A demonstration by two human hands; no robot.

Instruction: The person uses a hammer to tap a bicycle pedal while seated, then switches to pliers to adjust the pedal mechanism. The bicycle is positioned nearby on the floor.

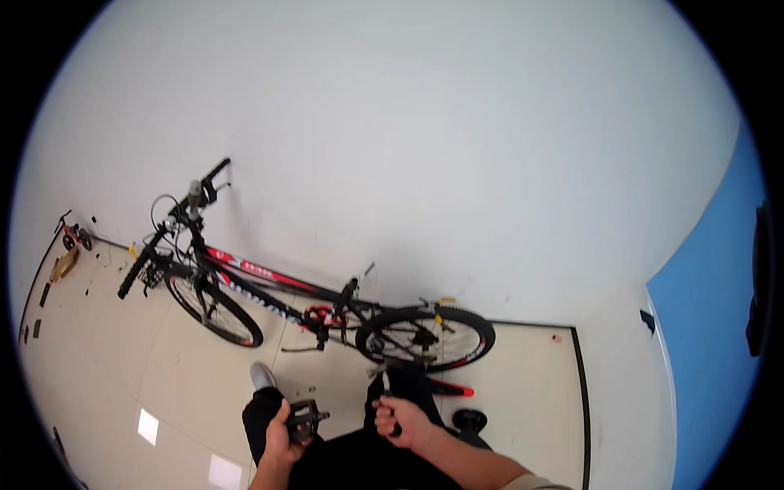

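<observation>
My left hand is closed around a black bicycle pedal, whose threaded end points right. My right hand grips a slim tool with a dark handle and a silvery end pointing up; its exact kind is too small to tell. Both hands are low in the picture, over my dark-clad legs. In front of them a black and red bicycle leans along the white wall, handlebar at the left. Its bare crank arm sticks out to the left below the red chainring.
Behind my right leg lies a black and red strip, by the rear wheel. A round black object stands right of my leg. A small red bike and a brown cardboard piece are at the far left.
</observation>
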